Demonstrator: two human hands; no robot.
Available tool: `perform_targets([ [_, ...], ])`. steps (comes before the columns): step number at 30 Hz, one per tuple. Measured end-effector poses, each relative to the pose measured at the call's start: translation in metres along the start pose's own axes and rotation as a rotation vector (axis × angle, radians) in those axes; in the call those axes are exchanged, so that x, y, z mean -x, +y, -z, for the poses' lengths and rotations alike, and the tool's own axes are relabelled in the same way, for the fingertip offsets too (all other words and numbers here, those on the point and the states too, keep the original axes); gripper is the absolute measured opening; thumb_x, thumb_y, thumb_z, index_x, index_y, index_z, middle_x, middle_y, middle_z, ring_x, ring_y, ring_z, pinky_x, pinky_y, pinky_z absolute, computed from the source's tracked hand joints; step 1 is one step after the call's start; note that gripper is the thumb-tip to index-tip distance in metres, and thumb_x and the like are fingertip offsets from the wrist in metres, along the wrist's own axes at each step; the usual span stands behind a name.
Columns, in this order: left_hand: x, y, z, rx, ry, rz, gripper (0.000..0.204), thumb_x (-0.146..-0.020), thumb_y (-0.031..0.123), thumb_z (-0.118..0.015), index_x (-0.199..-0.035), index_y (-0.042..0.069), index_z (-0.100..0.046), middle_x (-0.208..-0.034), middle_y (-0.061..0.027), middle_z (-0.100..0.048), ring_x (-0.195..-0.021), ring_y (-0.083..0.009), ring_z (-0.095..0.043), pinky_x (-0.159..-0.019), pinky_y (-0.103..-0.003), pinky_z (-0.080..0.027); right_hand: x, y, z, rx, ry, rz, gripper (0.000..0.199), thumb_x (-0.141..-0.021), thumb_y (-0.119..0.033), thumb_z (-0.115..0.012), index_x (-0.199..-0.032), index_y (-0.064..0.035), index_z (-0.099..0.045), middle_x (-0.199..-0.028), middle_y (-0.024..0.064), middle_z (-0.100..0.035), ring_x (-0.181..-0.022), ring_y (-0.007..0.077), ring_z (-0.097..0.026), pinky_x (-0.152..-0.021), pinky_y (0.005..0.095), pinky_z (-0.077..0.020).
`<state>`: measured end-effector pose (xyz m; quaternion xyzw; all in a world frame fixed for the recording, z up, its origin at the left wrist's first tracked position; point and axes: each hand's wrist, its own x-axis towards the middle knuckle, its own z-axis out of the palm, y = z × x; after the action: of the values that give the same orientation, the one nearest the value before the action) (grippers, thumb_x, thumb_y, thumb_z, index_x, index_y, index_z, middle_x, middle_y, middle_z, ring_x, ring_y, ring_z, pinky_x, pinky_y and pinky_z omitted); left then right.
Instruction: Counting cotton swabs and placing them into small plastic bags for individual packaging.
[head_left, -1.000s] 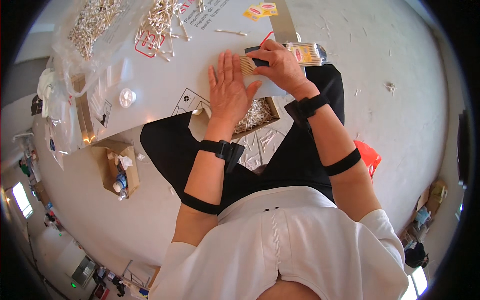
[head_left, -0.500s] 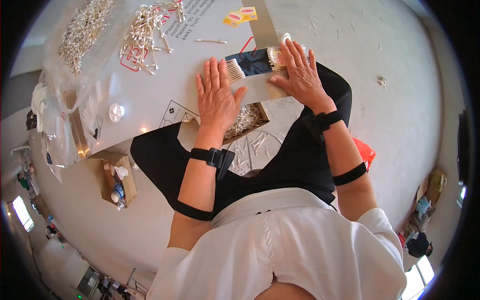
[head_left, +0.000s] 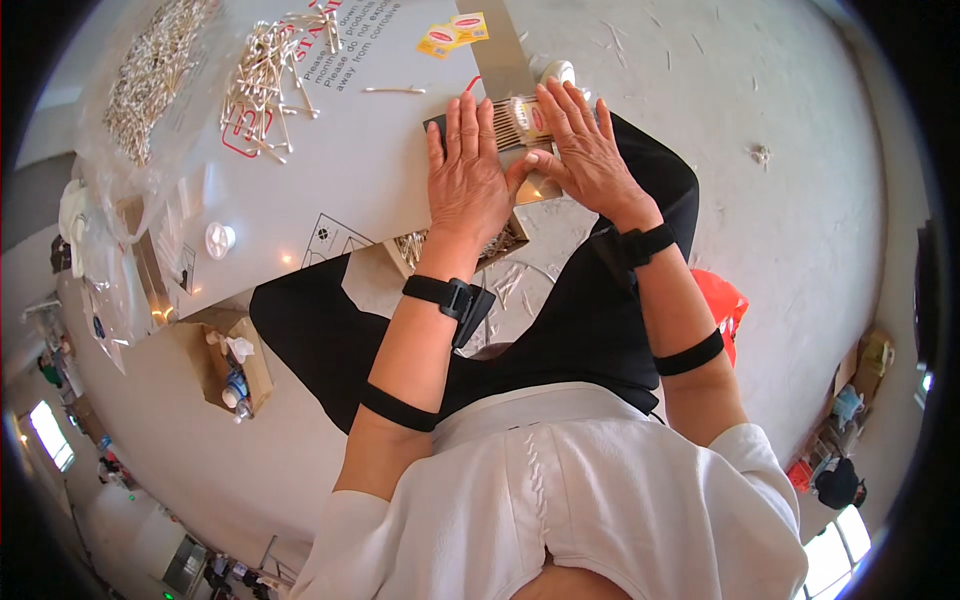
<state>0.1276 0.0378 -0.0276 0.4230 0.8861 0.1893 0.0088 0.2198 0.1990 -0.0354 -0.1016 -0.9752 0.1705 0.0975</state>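
Note:
My left hand (head_left: 466, 180) lies flat with its fingers stretched out, over the left part of a dark strip (head_left: 437, 124) on the table. Just right of its fingers shows a row of cotton swabs (head_left: 507, 122), side by side. The swabs reach a small pack with a yellow and red label (head_left: 537, 118), which shows white swab tips along its left edge. My right hand (head_left: 592, 158) rests at the right side of this pack, fingers straight and slightly spread. The two thumbs nearly meet below the swabs. The palms hide part of the strip.
Loose cotton swabs (head_left: 262, 80) lie in a heap on the table (head_left: 370, 170), beside a plastic bag of swabs (head_left: 150, 80). Yellow labels (head_left: 452, 35), a single swab (head_left: 394, 90) and a round white container (head_left: 220, 240) are there too. Below the edge sits a box of swabs (head_left: 512, 240).
My left hand has slid right, and the row of swabs now meets the labelled pack, covering the dark gap. My right hand has shifted slightly left. The whole view has also shifted a little.

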Motion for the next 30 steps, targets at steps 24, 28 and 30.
perform_targets([
  [24, -0.035, 0.005, -0.011, 1.323, 0.454, 0.264, 0.062, -0.104, 0.035, -0.039, -0.148, -0.006, -0.025, -0.153, -0.0208, -0.029, -0.141, -0.0323, -0.031, -0.118, -0.045, -0.020, -0.038, 0.007, -0.015, -2.076, 0.425, -0.750, 0.033, -0.101, -0.014, -0.051, -0.127, 0.0041, -0.055, -0.123, 0.0178, -0.062, -0.118, 0.0277, -0.058, -0.102, 0.0417, -0.0466],
  [28, -0.039, 0.013, -0.013, 1.339, 0.491, 0.274, 0.065, -0.103, 0.039, -0.040, -0.147, -0.007, -0.026, -0.152, -0.0217, -0.032, -0.139, -0.0330, -0.034, -0.117, -0.045, -0.021, -0.037, 0.002, -0.014, -2.056, 0.472, -0.730, 0.029, -0.101, -0.013, -0.050, -0.122, 0.0044, -0.059, -0.121, 0.0169, -0.064, -0.113, 0.0277, -0.061, -0.100, 0.0398, -0.0489],
  [30, -0.041, 0.015, -0.015, 1.381, 0.531, 0.298, 0.068, -0.102, 0.042, -0.040, -0.147, -0.007, -0.027, -0.150, -0.0216, -0.034, -0.138, -0.0334, -0.036, -0.116, -0.045, -0.023, -0.038, -0.001, -0.013, -2.049, 0.482, -0.737, 0.029, -0.101, -0.013, -0.050, -0.121, 0.0052, -0.059, -0.120, 0.0171, -0.064, -0.112, 0.0273, -0.061, -0.101, 0.0396, -0.0484],
])
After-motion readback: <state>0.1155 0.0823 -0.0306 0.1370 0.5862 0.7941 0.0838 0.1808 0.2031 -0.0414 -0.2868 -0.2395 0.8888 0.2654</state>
